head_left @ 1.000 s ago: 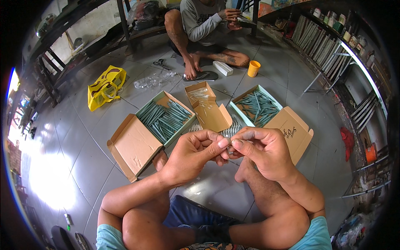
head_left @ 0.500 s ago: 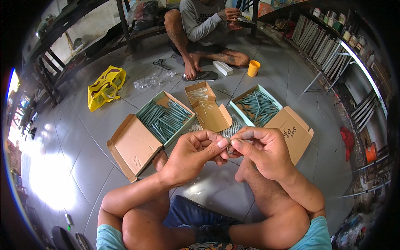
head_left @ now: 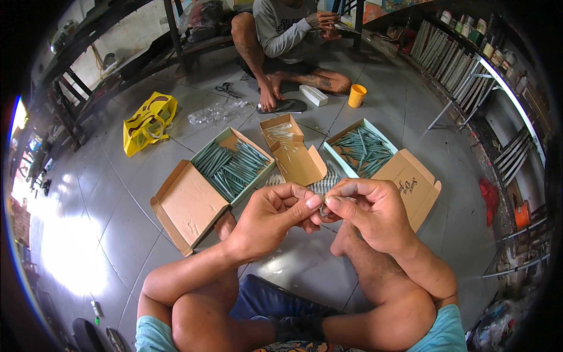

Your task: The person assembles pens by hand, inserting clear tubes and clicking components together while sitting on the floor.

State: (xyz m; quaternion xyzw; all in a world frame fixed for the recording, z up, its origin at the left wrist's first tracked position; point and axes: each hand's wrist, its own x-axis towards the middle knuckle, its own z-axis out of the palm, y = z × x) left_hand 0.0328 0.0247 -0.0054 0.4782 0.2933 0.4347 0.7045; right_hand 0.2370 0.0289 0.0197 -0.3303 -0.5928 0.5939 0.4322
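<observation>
My left hand (head_left: pixel 274 214) and my right hand (head_left: pixel 375 214) meet at the centre, thumbs and forefingers pinched together. Whatever sits between the fingertips is too small and covered to name. Just beyond them is a small cardboard box (head_left: pixel 298 164) with thin clear sticks (head_left: pixel 281 132) inside. To its left, an open pale-green box (head_left: pixel 264 177) holds many grey-green pen-like sticks (head_left: pixel 231 164). A second such box (head_left: pixel 384 141) on the right holds more of these sticks (head_left: pixel 363 149), lying in a looser heap. A silvery ribbed thing (head_left: pixel 328 180) shows partly behind my fingers.
Opposite sits another person (head_left: pixel 287 35), hands raised, beside a black sandal (head_left: pixel 290 106), a white box (head_left: pixel 314 95) and an orange cup (head_left: pixel 356 96). Scissors (head_left: pixel 226 89), clear plastic (head_left: pixel 217 113) and a yellow bag (head_left: pixel 149 124) lie at far left. A metal rack (head_left: pixel 498 82) stands right.
</observation>
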